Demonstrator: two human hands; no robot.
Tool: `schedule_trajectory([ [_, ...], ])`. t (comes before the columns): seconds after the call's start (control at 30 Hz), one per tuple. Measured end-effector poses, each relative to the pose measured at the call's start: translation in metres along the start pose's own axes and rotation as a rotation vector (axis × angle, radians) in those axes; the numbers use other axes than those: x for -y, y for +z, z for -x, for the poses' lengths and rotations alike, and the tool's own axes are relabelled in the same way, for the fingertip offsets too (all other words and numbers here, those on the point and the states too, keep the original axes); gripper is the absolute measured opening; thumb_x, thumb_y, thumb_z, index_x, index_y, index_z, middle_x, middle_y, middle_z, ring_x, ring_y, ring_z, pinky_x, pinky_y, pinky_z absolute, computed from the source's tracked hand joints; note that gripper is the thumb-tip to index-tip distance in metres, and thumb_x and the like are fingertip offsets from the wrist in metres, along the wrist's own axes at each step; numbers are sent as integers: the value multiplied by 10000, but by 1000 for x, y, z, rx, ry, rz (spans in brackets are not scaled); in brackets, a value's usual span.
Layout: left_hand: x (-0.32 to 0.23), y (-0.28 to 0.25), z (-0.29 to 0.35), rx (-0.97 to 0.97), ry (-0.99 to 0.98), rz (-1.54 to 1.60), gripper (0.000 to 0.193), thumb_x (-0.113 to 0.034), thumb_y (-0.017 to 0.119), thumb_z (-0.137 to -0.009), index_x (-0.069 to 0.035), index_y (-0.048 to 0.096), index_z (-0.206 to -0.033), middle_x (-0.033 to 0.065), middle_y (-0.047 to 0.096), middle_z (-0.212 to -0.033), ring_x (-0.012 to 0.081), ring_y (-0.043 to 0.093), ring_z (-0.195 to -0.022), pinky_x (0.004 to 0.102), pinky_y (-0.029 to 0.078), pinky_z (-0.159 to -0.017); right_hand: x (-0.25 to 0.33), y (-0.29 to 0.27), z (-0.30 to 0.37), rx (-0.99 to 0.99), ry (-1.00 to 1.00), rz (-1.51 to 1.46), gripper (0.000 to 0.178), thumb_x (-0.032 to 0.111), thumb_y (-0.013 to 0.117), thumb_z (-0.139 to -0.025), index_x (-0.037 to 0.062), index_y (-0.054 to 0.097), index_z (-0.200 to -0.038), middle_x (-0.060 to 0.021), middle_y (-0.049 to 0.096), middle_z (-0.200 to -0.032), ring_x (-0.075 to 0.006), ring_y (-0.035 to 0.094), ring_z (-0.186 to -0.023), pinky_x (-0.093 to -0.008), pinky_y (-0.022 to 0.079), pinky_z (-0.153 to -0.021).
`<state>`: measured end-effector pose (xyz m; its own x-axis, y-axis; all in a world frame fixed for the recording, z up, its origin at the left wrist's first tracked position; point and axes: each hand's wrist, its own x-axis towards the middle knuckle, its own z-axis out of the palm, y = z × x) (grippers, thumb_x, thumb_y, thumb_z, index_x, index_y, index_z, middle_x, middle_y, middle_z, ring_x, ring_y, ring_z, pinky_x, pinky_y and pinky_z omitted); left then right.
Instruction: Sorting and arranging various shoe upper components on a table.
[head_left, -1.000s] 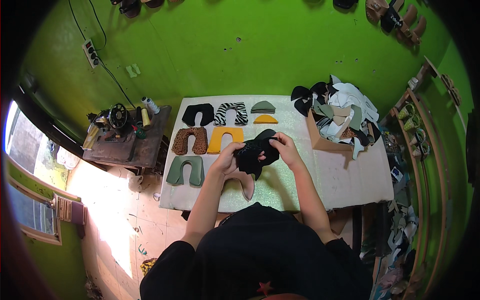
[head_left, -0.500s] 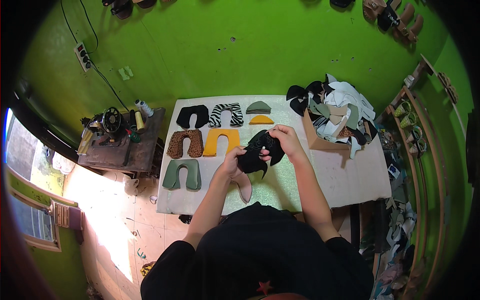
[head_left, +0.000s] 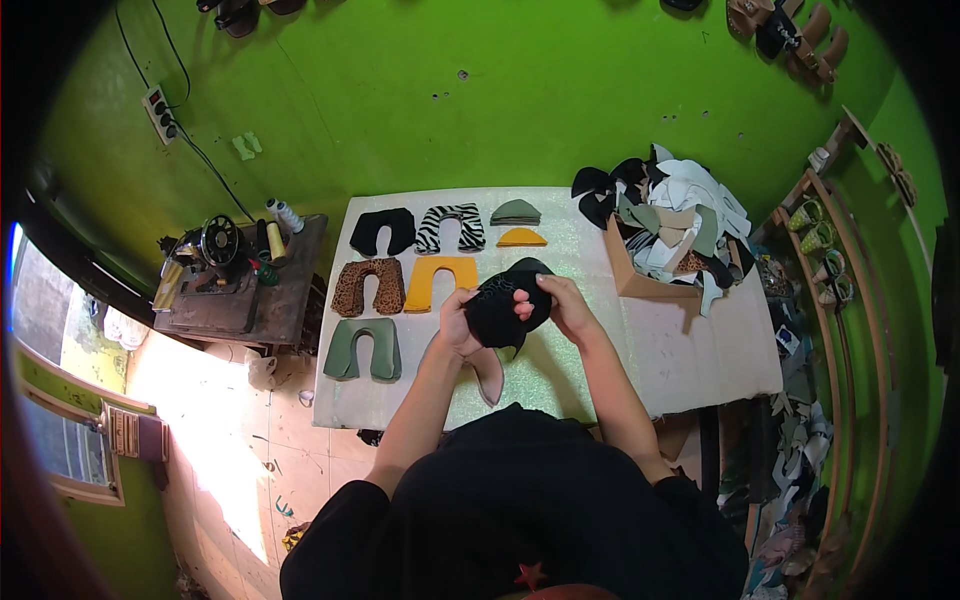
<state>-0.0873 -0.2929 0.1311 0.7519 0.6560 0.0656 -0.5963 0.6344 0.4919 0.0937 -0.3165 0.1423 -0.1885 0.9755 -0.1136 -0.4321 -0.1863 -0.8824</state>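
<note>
Above the table, my left hand (head_left: 457, 326) and my right hand (head_left: 570, 312) both grip a black shoe-upper piece (head_left: 494, 314), its curved shape like the cut pieces on the table. Some fingertips show through the gap in its middle. Beneath my left hand a pale pinkish curved piece (head_left: 488, 376) is partly hidden. To the left lie U-shaped pieces: black (head_left: 400, 222), zebra-striped (head_left: 433, 236), leopard-print (head_left: 347, 290), yellow (head_left: 424, 280) and green (head_left: 344, 355). Half-round green pieces (head_left: 516, 214) and a yellow one (head_left: 521, 238) lie farther back.
A cardboard box (head_left: 650, 284) heaped with offcuts stands on the table's (head_left: 700, 350) right side. Left of the table is a sewing machine (head_left: 222, 240) on its stand with thread spools (head_left: 277, 240). A wooden rack (head_left: 850, 300) holding sandals runs along the right wall.
The black piece has been turned and brought closer together, its two parts now overlapping more. My right hand has shifted slightly down and toward the left hand.
</note>
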Motion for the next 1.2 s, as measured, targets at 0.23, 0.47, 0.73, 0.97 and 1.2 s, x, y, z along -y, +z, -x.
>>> schedule_trajectory([
  [0.23,-2,-4,3,43,36,87,547,-356,343,-775,78,471,-1083,179,559,-981,295,581,-833,409,440,-841,-28,-15,-12,114,-28,102,221,187,522,-862,-7,620,-901,-18,629,-783,-74,566,-679,-222,442,-629],
  [0.47,-8,-10,6,115,212,160,591,-377,473,-784,51,401,-1185,148,517,-1097,264,532,-891,411,448,-802,-15,-16,-6,-42,-125,353,158,124,593,-824,-10,648,-885,15,609,-768,-49,524,-672,-211,423,-612],
  [0.73,-21,-32,8,-59,147,-82,424,-229,524,-807,38,396,-1110,103,480,-996,195,496,-832,349,442,-737,-26,-31,-13,-69,-103,281,158,136,547,-853,6,630,-821,47,568,-734,-27,460,-657,-191,373,-592],
  [0.97,-29,-43,8,-233,125,-272,266,-189,450,-894,-30,367,-1091,98,483,-935,184,520,-711,335,464,-682,-48,-22,-25,-174,-96,435,174,137,532,-856,-7,605,-792,49,526,-679,-32,432,-594,-198,344,-534],
  [1.2,-30,-73,22,-533,72,-395,458,35,560,-790,-78,292,-1143,128,523,-998,255,606,-836,391,547,-699,-73,-12,-52,-317,-48,520,128,87,533,-842,-20,577,-896,4,563,-702,-50,491,-624,-199,400,-578],
])
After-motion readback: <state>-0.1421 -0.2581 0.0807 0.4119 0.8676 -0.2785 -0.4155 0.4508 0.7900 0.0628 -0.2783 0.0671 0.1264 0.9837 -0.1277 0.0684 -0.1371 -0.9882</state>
